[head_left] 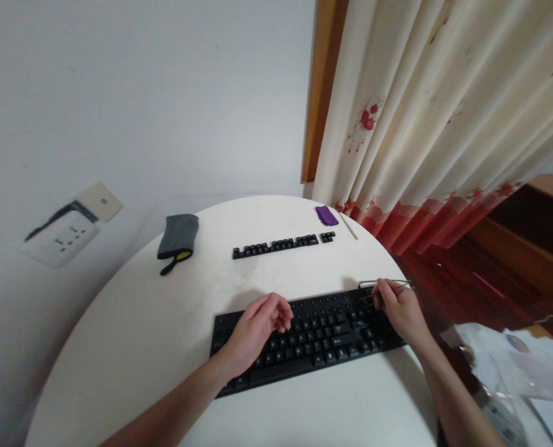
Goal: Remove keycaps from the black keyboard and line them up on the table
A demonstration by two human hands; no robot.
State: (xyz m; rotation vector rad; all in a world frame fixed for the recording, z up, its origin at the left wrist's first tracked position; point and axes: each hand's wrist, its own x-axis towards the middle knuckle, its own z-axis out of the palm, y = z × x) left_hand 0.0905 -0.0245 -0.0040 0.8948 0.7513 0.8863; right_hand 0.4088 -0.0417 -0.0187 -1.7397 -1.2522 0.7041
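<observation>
A black keyboard (299, 347) lies slightly slanted on the white round table, with bare spots in its top row and right end. Over its left half hovers my left hand (262, 320), fingers loosely curled and apart, with nothing visible in them. My right hand (397, 304) is closed at the keyboard's right end, pinching a wire keycap puller (367, 298) whose thin prongs point left over the keys. The fingers partly hide its handle. Behind the keyboard, removed black keycaps (276, 246) are lined up in a row, with a smaller group (327, 236) at the right.
A grey pouch (179, 234) with a black loop lies at the table's left. A purple cloth (326, 215) and a thin stick (349, 226) lie at the back right. Wall sockets (62, 237) are at left, a curtain (397, 124) behind, plastic-wrapped papers (522, 360) at lower right.
</observation>
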